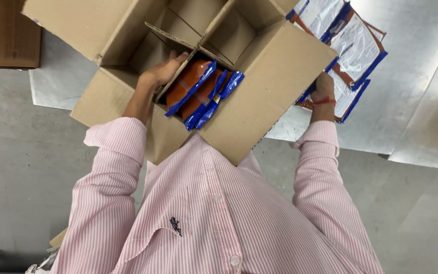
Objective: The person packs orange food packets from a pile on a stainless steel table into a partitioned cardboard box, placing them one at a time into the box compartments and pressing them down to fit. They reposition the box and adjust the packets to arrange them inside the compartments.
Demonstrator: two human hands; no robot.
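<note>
An open cardboard box [275, 76] with a cardboard divider sits at the edge of a metal table. Three orange pouches with blue edges [201, 91] stand upright in its near compartment. My left hand [164, 71] reaches into the box and rests against the divider beside the pouches. My right hand [323, 87], with a red thread at the wrist, lies on a stack of flat orange, white and blue pouches [348, 48] on the table to the right; the box flap hides its fingers.
The metal table [416, 76] spreads to the right and behind the box. Another cardboard box [6, 33] stands at the upper left. Grey floor lies below on both sides of me.
</note>
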